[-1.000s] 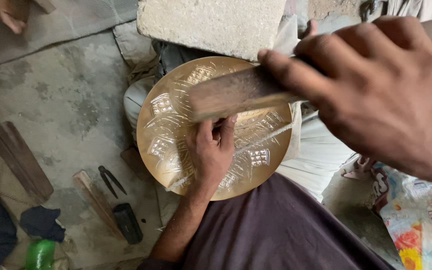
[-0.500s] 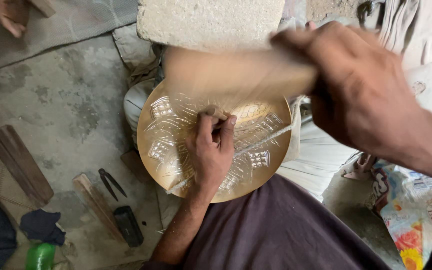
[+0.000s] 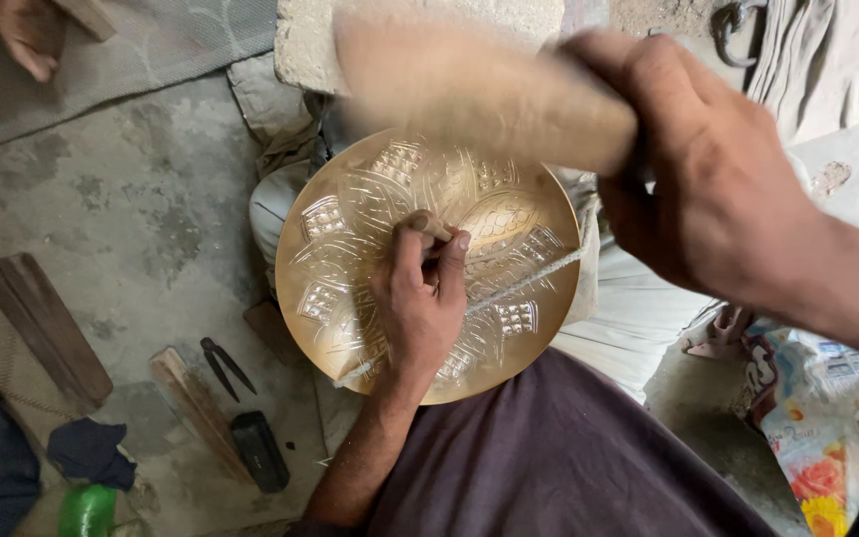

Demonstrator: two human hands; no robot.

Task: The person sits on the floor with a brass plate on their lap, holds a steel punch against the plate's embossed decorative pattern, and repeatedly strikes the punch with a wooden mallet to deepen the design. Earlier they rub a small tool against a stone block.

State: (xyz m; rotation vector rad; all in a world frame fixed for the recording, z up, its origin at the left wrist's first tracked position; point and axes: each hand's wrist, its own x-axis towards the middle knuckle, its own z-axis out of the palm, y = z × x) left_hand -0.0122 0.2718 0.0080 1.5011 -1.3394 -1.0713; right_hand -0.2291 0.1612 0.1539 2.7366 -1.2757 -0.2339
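In the middle of the frame the left hand (image 3: 418,303) pinches a small punch upright on the brass plate (image 3: 350,239); the right hand (image 3: 718,189), upper right, grips a blurred wooden mallet (image 3: 479,85). Best to keep the punch steady and strike squarely

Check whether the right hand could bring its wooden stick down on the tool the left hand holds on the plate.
Probably yes. The right hand holds the blurred wooden stick raised above the plate, and nothing lies between it and the tool pinched upright in the left hand.
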